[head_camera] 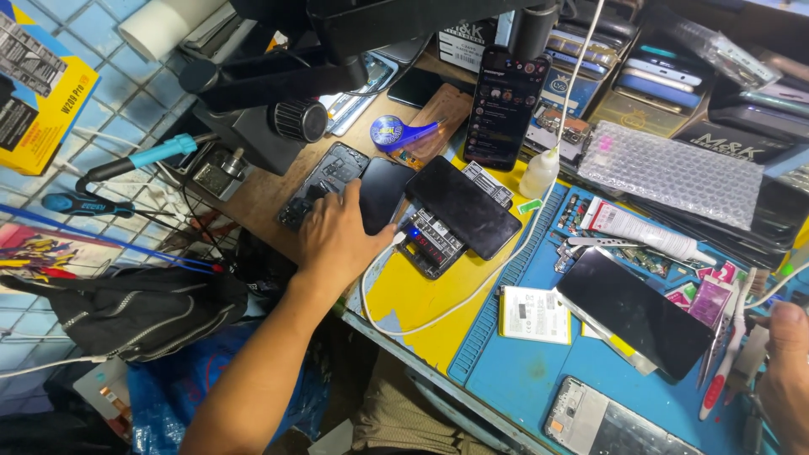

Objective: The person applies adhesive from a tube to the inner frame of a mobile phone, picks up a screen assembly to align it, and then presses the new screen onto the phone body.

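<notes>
Left hand [337, 240] is out over the bench now, fingers spread and lying flat across the dark phone back cover [381, 195], pressing on it rather than clamped round it. Take the small tester box [431, 242] with its glowing digits as the landmark: the cover sits just left of it, touching the hand, and further left again lies an opened phone body [324, 184] with its insides showing. Resting across the top of the tester box is a black phone [463, 206], tilted, screen dark. A white cable [472, 291] loops from the box's near side over the yellow patch.

Right hand [788, 371] sits well to the right of the tester box at the frame edge, near the tweezers and brush [726, 354]; mostly cut off, so whether it grips anything I cannot tell.

How far along? By my reading, mid-job: the phone is already opened and its cover off. The body is open still, and the cover has yet to go back on. A loose screen [634, 312] and a bare frame [611, 425] lie right of the box, apart.
</notes>
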